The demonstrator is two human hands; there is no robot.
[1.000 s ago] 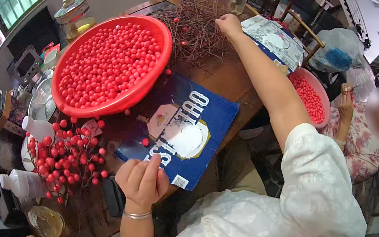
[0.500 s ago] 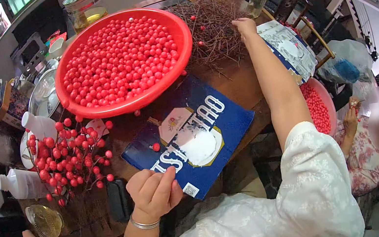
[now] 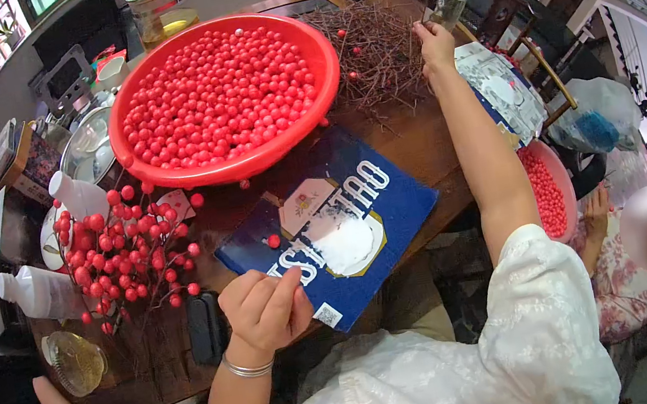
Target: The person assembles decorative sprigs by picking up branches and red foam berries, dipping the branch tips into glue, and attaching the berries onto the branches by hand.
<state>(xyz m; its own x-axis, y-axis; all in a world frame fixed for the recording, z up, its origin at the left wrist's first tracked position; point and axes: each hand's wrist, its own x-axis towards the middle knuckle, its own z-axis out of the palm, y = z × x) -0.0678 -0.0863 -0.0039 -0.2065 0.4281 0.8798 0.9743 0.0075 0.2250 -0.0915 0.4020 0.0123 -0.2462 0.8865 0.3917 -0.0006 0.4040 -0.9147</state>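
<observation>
My left hand (image 3: 266,311) is closed above the lower left corner of a blue printed cardboard sheet (image 3: 393,216); what its fingers hold, if anything, is hidden. On the sheet lie a patch of white powder (image 3: 347,246) and one loose red berry (image 3: 274,242). Stretched out to the far right, my right hand (image 3: 436,44) is at the edge of a heap of thin brown twigs (image 3: 376,50). Its fingertips are pinched together, and a thin twig seems to run down beside them, mostly hidden by the hand.
A large red basin (image 3: 326,87) full of red berries stands behind the sheet. Left are a bunch of red-berried stems (image 3: 124,250), white bottles (image 3: 37,291), a glass dish (image 3: 76,362) and a black case (image 3: 206,328). At right, a person (image 3: 629,263) sits near a pink basin (image 3: 560,173).
My right hand has drawn slightly outward at the twig heap's edge, its fingers now pointing more upward. My left hand stays closed over the sheet's corner. The view has shifted a little.
</observation>
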